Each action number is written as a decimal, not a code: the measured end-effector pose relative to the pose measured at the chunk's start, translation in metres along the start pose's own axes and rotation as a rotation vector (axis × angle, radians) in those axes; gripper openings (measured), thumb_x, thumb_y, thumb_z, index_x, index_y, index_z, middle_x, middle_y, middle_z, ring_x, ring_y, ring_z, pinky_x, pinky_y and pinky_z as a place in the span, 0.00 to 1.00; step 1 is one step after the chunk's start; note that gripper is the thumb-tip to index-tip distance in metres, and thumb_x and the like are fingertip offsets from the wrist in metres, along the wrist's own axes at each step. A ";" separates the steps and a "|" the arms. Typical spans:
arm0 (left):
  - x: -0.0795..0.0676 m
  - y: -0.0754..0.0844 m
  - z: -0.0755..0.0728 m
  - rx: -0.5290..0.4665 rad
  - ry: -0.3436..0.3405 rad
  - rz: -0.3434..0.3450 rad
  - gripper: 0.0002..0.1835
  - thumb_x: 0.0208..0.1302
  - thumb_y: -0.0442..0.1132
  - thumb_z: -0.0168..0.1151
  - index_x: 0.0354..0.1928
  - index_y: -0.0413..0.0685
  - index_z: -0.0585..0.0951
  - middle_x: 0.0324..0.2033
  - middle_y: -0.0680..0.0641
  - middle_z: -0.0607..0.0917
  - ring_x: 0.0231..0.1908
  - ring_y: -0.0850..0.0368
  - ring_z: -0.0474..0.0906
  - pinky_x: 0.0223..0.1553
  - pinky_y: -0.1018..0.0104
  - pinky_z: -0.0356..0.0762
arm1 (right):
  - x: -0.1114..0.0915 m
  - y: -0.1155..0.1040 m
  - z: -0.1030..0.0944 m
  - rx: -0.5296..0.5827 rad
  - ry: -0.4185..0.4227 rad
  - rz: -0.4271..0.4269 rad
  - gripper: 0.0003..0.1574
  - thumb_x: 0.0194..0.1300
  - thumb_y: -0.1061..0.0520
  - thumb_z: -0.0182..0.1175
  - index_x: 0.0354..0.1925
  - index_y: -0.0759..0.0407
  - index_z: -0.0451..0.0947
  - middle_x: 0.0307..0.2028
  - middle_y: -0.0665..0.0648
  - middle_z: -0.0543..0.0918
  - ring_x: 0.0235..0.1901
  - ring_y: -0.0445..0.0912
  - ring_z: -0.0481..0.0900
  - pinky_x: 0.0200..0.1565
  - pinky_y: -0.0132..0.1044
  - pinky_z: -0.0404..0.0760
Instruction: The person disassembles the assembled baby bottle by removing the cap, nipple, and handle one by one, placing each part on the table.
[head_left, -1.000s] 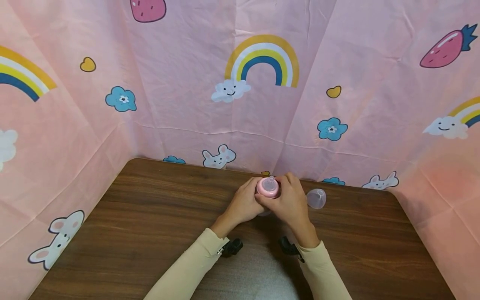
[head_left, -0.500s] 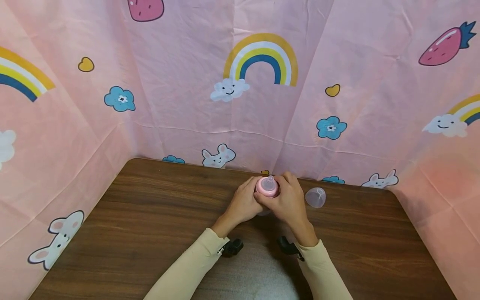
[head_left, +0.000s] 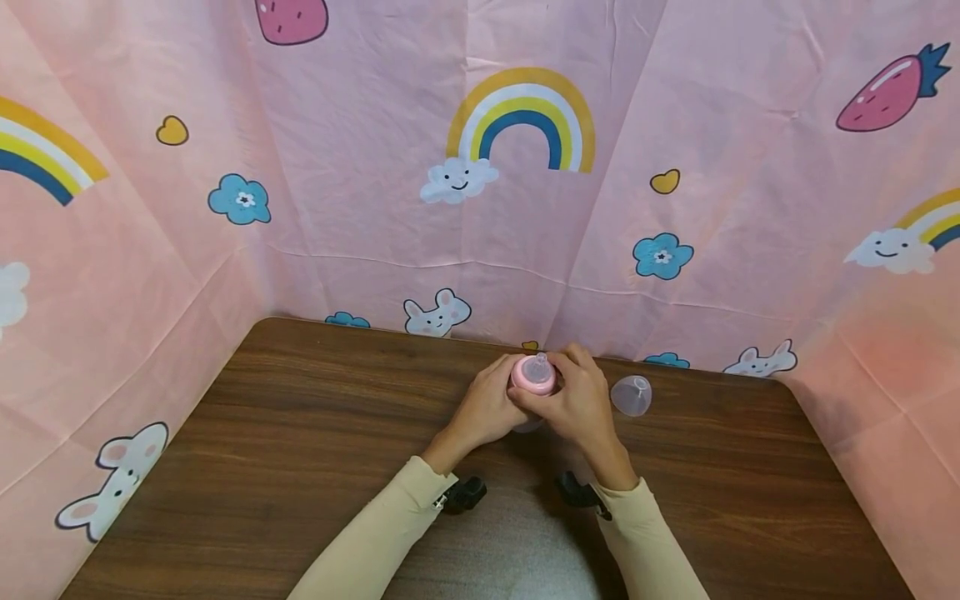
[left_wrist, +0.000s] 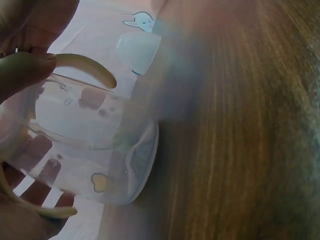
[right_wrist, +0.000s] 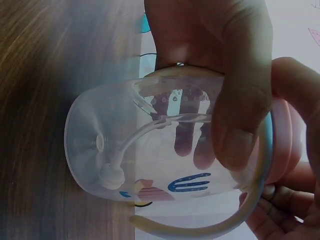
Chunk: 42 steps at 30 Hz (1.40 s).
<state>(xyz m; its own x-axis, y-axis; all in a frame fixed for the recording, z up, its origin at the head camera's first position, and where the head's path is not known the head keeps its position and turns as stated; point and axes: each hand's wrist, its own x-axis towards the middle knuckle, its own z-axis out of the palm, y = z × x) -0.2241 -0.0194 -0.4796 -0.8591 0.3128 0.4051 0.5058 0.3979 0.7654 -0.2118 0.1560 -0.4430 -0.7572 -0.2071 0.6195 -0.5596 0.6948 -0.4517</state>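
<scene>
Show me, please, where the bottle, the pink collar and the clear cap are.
Bottle (right_wrist: 150,145): right wrist view, on its clear side wall.
Pink collar (head_left: 532,387): head view, on its near side.
Clear cap (head_left: 631,398): head view, on its translucent side.

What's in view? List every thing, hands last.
Bottle: 1, clear, between the hands
Collar: 1, pink, atop the bottle
Nipple: 1, clear, in the collar
Handles: 2, pale yellow, at the bottle's sides
Straw: 1, clear, inside the bottle
Weight: 1, white, on the straw's end
Cap: 1, clear, on the table's right
Table: 1, brown, below the hands
Cloth: count unclear, patterned pink, behind and beside the table
Mounts: 2, black, at the wrists
Sleeves: 2, cream, on the forearms
Left hand: 1, bare, gripping the bottle
Right hand: 1, bare, gripping the collar
</scene>
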 end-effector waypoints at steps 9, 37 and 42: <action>-0.002 0.003 -0.003 -0.019 -0.001 -0.001 0.39 0.56 0.35 0.84 0.69 0.34 0.78 0.61 0.37 0.85 0.61 0.40 0.84 0.67 0.44 0.79 | -0.001 0.000 -0.002 0.040 -0.037 0.021 0.36 0.48 0.41 0.89 0.46 0.64 0.91 0.40 0.56 0.82 0.39 0.52 0.80 0.39 0.48 0.80; 0.002 0.004 -0.005 0.047 0.002 -0.046 0.42 0.54 0.38 0.85 0.71 0.36 0.77 0.62 0.37 0.84 0.63 0.38 0.81 0.68 0.39 0.77 | 0.004 0.002 -0.015 0.080 -0.189 0.080 0.51 0.52 0.43 0.86 0.67 0.66 0.82 0.52 0.61 0.85 0.50 0.58 0.80 0.51 0.56 0.80; 0.004 0.004 -0.009 0.035 -0.035 -0.075 0.44 0.54 0.39 0.86 0.73 0.39 0.77 0.64 0.38 0.83 0.65 0.39 0.80 0.70 0.41 0.75 | 0.005 0.002 -0.017 0.068 -0.199 0.105 0.53 0.50 0.41 0.88 0.67 0.66 0.82 0.51 0.61 0.83 0.49 0.56 0.78 0.50 0.54 0.80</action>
<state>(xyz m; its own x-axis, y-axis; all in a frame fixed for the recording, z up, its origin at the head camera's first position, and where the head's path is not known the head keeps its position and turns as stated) -0.2261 -0.0244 -0.4703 -0.8917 0.3111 0.3288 0.4431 0.4514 0.7746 -0.2109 0.1678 -0.4294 -0.8603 -0.2727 0.4307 -0.4904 0.6735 -0.5530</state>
